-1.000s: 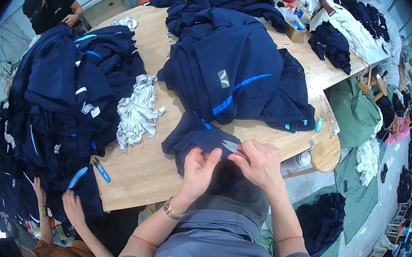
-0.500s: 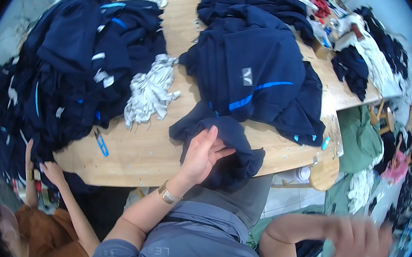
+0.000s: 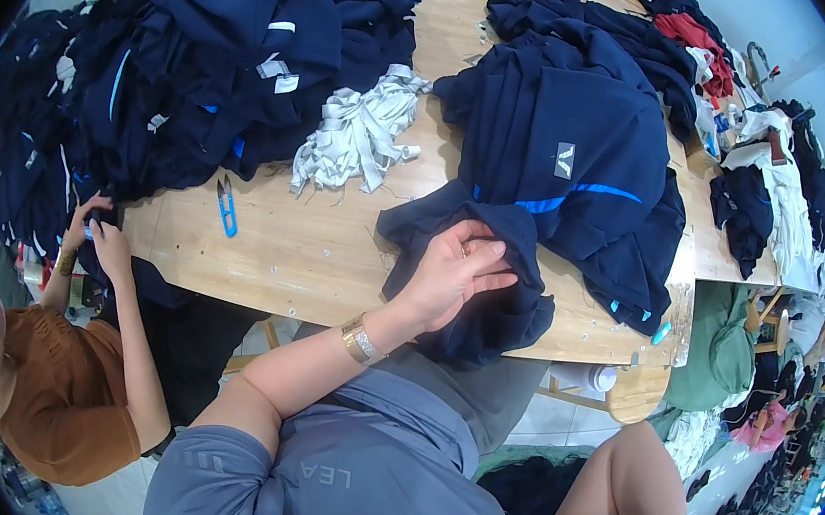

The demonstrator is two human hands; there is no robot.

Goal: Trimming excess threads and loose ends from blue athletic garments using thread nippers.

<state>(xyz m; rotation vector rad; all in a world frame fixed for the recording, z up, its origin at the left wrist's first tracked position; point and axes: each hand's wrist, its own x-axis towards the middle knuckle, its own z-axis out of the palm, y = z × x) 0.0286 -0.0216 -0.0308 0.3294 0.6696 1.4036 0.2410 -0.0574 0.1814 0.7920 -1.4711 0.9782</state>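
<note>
My left hand [image 3: 456, 274] lies at the opening of a bunched dark navy garment [image 3: 517, 319] at the table's near edge. Its fingers are partly bent but apart, with no cloth visibly pinched between them. A ring and a gold bracelet show on that arm. My right forearm [image 3: 655, 514] bends down out of the picture at the lower right, so the right hand is hidden from view. Just beyond the left hand lies a heap of navy garments [image 3: 599, 106] with a bright blue stripe and a grey patch.
Blue-handled thread snips [image 3: 227, 213] lie left on the wooden table [image 3: 261, 262], near a pile of white fabric strips [image 3: 360, 136]. A larger navy heap [image 3: 226, 27] stands behind. At left a co-worker [image 3: 77, 383] in brown handles dark cloth. A green cloth [image 3: 725, 341] hangs at right.
The view has shifted, so the table's things sit farther right. My left hand's fingers have bent more over the garment. My right hand, blurred at the lower right before, has left the picture.
</note>
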